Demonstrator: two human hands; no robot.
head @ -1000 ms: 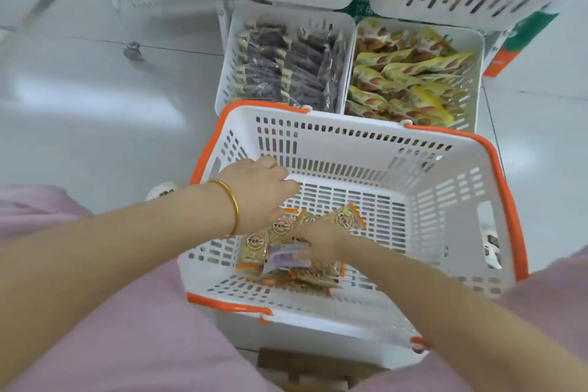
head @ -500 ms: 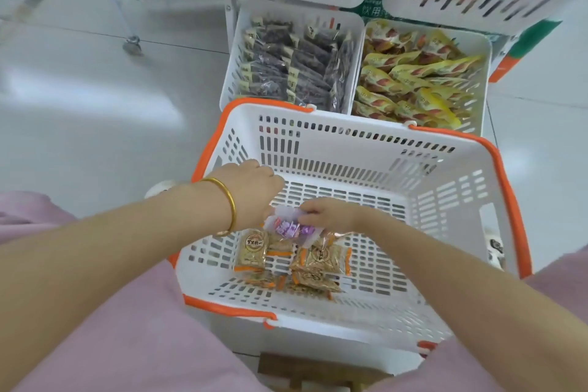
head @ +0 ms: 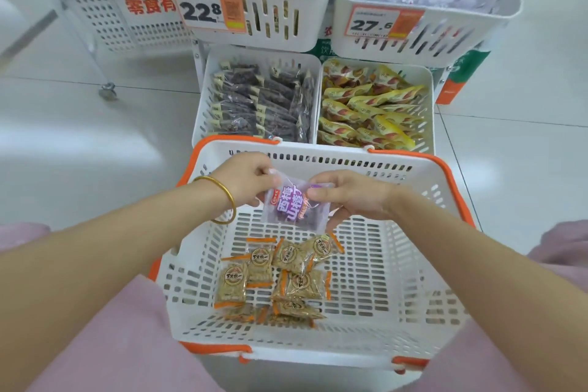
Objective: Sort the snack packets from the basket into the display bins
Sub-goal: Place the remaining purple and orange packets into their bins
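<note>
In the head view, the purple packet (head: 292,207) has come up off the basket (head: 413,264) floor and now hangs in the air between both hands. That means one item is separated from the pile and ready to go to a bin. The left grip (head: 246,178) pinches its top left corner with curled fingers, and the right grip (head: 353,197) pinches its upper right edge, so neither is free. A second ago this packet lay low among the brown packets (head: 286,277), with the right fingers digging at it and the left hand resting alongside. Half a second ago it was only just raised. The brown packets remain heaped directly below the grips, unsorted. The view has also tipped upward: beyond the grips and above the two lower bins, two upper bins now show. The upper right bin (head: 445,38) holds pale wrappers, which looks the likeliest match, though I cannot tell for sure.
</note>
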